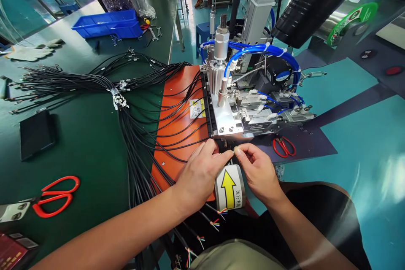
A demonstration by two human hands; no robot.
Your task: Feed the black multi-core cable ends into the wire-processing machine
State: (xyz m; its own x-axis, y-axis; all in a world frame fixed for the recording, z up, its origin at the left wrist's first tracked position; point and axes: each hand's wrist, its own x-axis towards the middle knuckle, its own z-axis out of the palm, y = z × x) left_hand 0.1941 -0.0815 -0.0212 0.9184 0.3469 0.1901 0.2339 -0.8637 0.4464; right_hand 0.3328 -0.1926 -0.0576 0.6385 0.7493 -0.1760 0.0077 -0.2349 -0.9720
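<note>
My left hand [202, 168] is closed at the front edge of the orange plate [174, 114], its fingertips at a thin cable end that is mostly hidden. Close beside it, my right hand [257, 168] pinches at the same spot, thumb against forefinger; what lies between them is too small to make out. Both hands are just below the metal pneumatic machine [230, 101] with blue air hoses. Under them sits a white label with a yellow arrow [229, 187]. Black cables [133, 147] run across the plate, several with stripped coloured wire ends [215, 223] hanging near my lap.
Red-handled scissors [57, 196] lie at the left, and another red-handled pair [284, 147] rests right of the machine. A dark flat device [37, 134], a blue bin [107, 24] and gloves [30, 52] are on the green table. A black cylinder [314, 6] juts in at upper right.
</note>
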